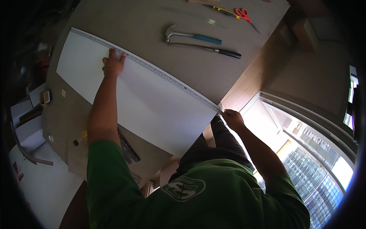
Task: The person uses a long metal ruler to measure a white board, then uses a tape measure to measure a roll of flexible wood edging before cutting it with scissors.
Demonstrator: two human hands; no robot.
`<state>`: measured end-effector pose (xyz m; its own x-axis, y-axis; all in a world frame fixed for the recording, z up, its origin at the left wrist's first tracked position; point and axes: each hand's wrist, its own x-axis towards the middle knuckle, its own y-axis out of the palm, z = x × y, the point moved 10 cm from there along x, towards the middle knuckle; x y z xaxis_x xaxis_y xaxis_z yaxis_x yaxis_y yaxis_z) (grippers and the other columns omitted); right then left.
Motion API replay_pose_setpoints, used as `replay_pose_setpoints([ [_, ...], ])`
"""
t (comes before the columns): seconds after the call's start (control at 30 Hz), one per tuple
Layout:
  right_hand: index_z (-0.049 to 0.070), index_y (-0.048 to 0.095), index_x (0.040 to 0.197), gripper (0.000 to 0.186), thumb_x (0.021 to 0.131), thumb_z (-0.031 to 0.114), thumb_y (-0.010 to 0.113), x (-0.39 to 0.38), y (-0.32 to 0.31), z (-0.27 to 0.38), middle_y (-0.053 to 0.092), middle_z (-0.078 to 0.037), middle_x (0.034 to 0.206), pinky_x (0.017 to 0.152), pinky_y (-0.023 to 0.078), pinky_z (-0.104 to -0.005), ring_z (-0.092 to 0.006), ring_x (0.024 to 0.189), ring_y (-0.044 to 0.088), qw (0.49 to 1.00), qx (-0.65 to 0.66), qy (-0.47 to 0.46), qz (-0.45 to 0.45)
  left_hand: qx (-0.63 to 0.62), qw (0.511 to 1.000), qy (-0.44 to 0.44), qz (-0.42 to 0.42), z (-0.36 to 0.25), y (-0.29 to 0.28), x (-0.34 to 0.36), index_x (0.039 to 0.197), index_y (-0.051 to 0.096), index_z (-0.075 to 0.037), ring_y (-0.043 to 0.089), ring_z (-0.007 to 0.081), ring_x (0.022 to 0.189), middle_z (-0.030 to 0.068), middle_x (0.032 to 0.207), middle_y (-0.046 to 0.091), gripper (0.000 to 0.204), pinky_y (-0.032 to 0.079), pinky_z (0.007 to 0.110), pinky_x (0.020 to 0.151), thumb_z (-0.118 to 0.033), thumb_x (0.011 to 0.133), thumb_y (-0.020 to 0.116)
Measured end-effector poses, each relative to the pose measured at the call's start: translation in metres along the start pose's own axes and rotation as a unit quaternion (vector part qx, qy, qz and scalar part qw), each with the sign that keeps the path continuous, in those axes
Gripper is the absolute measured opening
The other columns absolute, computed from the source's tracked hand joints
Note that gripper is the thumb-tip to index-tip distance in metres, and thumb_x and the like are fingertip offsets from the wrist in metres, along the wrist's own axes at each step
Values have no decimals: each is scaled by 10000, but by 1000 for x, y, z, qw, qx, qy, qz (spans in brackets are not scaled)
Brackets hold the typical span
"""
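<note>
1. The grey-brown tabletop (148, 23) is seen across the upper and left parts of the frame, with its right edge slanting down from the upper right.
2. A large white sheet (164, 103) is laid flat on it, stretched from the left of the frame to the lower centre.
3. A long silvery measuring strip (164, 75) is set along the sheet's upper edge, sloping from the upper left to just right of centre.
4. A long tool with a black handle (204, 48) is laid above the strip, in the upper centre; its exact kind cannot be told.
5. A claw hammer (194, 36) with a blue handle is placed just beside that tool, on its upper side.
6. The left hand (113, 66), in the upper left, is held with its fingers parted; the fingertips are rested on the strip near the sheet's edge, and nothing is grasped.
7. The right hand (233, 119), right of centre, is curled closed, and the strip's lower end is held in its fingers.
8. Red-handled scissors (247, 18) are left at the upper right, pointed down and to the right.
9. A yellow-and-black cutter (225, 11) is placed just left of the scissors.
</note>
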<state>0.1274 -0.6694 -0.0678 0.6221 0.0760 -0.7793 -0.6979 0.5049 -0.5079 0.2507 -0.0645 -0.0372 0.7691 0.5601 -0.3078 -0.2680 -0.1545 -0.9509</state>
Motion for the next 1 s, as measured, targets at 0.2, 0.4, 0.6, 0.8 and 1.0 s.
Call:
replay_pose_setpoints([
  [0.2, 29, 661, 868, 278, 891, 296, 587, 0, -1, 3, 664, -163, 821, 736, 510, -400, -316, 775, 651, 1000, -12, -21, -13, 13, 1000, 4, 0, 0, 2, 3, 1537, 246, -157, 388, 302, 1308, -34, 1617, 206, 745, 432, 506, 1004, -597, 959, 414],
  [0.4, 33, 609, 776, 272, 934, 254, 594, 0, 0, 4, 526, -71, 608, 560, 420, -341, -157, 568, 479, 998, 2, -62, -30, 7, 1000, -2, 17, -3, 2, 2, 1538, 240, -156, 369, 299, 1323, -42, 1624, 182, 745, 411, 501, 1021, -603, 963, 398],
  [0.6, 39, 639, 822, 233, 900, 250, 582, 2, 1, 3, 629, -135, 716, 685, 500, -367, -262, 665, 609, 999, 7, -47, -17, 21, 1000, -7, 14, 1, 4, 1, 1544, 233, -172, 351, 287, 1338, -51, 1627, 170, 736, 399, 497, 1026, -604, 968, 386],
  [0.8, 41, 653, 815, 232, 902, 247, 587, 3, 0, -3, 628, -132, 714, 675, 499, -357, -249, 653, 603, 998, -12, -57, -27, 16, 1000, -2, 20, -6, 5, 5, 1550, 218, -195, 337, 300, 1353, -58, 1630, 151, 727, 386, 514, 1039, -609, 972, 370],
  [1.0, 46, 666, 859, 249, 893, 287, 612, -1, -2, 6, 649, -131, 764, 690, 500, -363, -258, 701, 625, 999, -8, -36, -13, 22, 1000, 2, 9, 0, 11, 4, 1548, 207, -202, 365, 296, 1323, -64, 1627, 157, 720, 411, 513, 1027, -608, 974, 363],
])
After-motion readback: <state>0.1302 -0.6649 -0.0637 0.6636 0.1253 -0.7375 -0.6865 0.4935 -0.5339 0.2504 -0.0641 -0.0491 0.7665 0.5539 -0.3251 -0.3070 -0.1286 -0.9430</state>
